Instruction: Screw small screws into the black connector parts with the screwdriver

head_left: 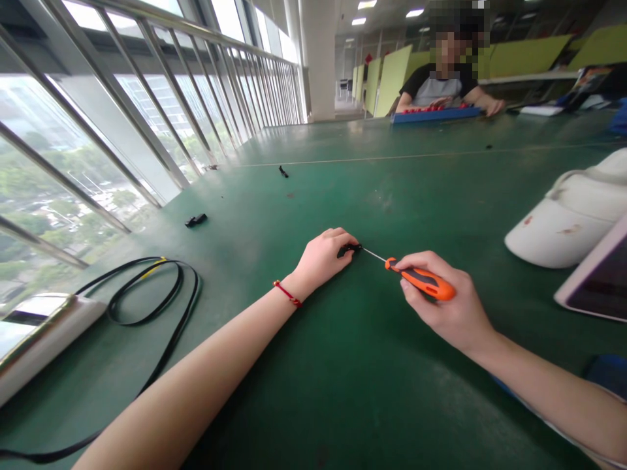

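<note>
A small black part [349, 250] is pinched against the green tabletop [343, 365] by the left hand [321, 261]. The orange-and-black screwdriver [434, 286], clamped in the right hand [458, 313], is brought to it; how far any screw is turned cannot be told. 2 loose black pieces [196, 220] [283, 172] are seen toward 9 and 11 o'clock, a black strap [196, 287] toward 8; the tool seems not obstructed.

Bright daylight from left-side windows [228, 18] — soft shadows — edges stretched.

Glossy orange plastic screwdriver handle [431, 283]
</note>
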`<move>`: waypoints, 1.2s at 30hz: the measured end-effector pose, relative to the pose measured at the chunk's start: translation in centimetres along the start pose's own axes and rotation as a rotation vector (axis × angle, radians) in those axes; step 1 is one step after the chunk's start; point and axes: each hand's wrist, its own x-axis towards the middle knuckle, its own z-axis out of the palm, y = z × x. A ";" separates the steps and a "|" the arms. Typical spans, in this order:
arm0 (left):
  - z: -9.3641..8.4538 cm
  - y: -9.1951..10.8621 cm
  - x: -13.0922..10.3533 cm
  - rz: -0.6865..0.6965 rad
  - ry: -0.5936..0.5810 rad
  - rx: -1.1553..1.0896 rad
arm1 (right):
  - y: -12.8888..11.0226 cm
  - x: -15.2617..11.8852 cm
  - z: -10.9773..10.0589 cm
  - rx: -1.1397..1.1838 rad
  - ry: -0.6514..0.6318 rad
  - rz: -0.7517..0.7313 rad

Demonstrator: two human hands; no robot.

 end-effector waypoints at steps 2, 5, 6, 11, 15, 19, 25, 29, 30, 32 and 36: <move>0.0 0.0 0.0 0.006 -0.003 -0.001 | 0.0 0.0 0.0 0.004 -0.003 0.004; 0.0 0.0 0.0 0.009 -0.004 -0.003 | -0.1 0.0 0.0 0.007 0.003 -0.008; 0.0 0.0 0.1 0.007 -0.005 -0.002 | -0.1 0.0 0.0 0.007 0.006 -0.014; 0.0 0.0 0.1 0.004 -0.011 0.006 | -0.1 0.0 0.0 0.010 -0.018 -0.007; 0.0 0.1 0.0 0.000 -0.010 0.010 | -0.1 0.0 0.0 0.014 -0.017 0.006; -0.1 0.1 0.1 0.007 -0.010 0.007 | -0.1 0.1 -0.1 -0.005 -0.001 0.012; 0.0 0.1 0.1 0.008 -0.014 0.013 | 0.0 0.0 -0.1 0.000 -0.022 0.022; 0.0 0.2 0.2 0.032 -0.018 0.021 | 0.2 0.0 -0.2 0.016 -0.021 0.046; 0.0 0.2 0.2 0.039 -0.017 0.025 | 0.2 0.0 -0.2 0.019 -0.020 0.061; 0.1 0.2 0.2 0.052 -0.010 0.032 | 0.1 0.0 -0.2 0.021 -0.007 0.088; 0.1 0.2 0.1 0.086 0.006 0.037 | 0.0 0.0 -0.1 0.027 0.060 0.084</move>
